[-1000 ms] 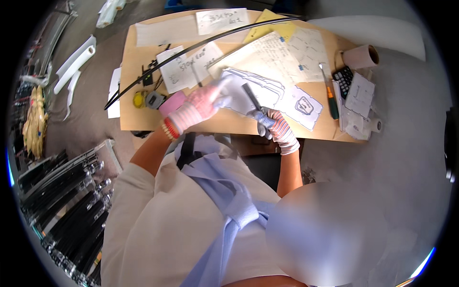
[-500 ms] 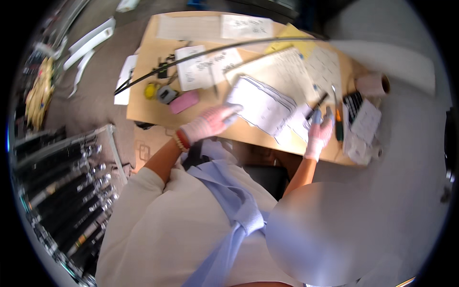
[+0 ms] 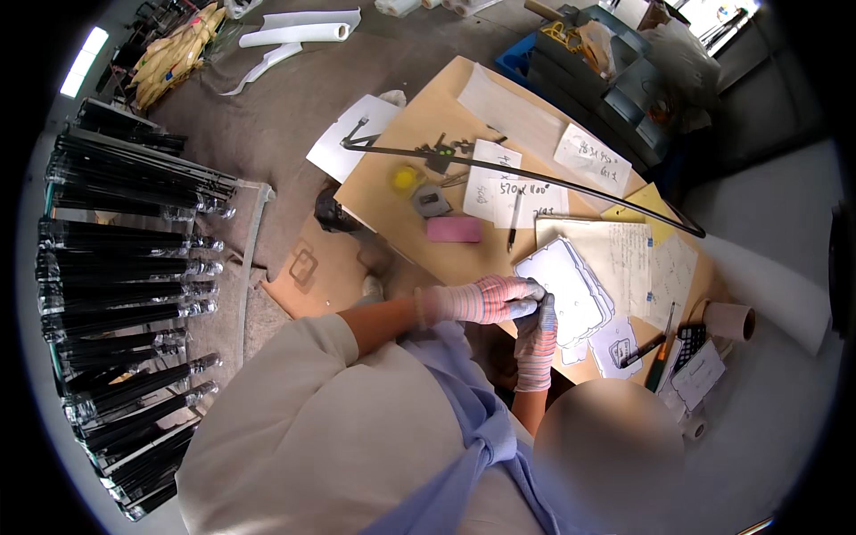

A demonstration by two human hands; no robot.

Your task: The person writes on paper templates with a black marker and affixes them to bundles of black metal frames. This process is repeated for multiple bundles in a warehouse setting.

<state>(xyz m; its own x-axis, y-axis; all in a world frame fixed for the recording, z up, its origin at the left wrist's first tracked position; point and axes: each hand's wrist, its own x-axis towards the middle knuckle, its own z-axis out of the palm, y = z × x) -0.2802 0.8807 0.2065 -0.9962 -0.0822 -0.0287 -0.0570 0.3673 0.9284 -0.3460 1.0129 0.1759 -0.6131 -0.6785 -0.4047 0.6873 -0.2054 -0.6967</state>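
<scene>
My left hand (image 3: 489, 300) and my right hand (image 3: 536, 346), both in striped pink-and-white gloves with grey fingertips, meet at the table's near edge. Their fingers are closed against each other; what they pinch, if anything, is hidden. Just beyond the fingertips lies a stack of white cards (image 3: 563, 287) with dark, scalloped borders. To its right a black marker (image 3: 644, 352) rests across a smaller bordered card (image 3: 609, 343). Further right lies a screwdriver (image 3: 658, 364) with an orange and green handle.
A long thin black strip (image 3: 535, 174) crosses the wooden table (image 3: 392, 201). A grey tape measure (image 3: 432, 201), a pink block (image 3: 453, 229), a pen (image 3: 512, 227) and handwritten sheets (image 3: 593, 159) lie there. A cardboard roll (image 3: 729, 319) stands right; wrapped black bars (image 3: 134, 254) fill a left rack.
My hands have come together from opposite sides of the card stack. The marker that was at my right fingertips now lies apart from the hand. The whole view has turned.
</scene>
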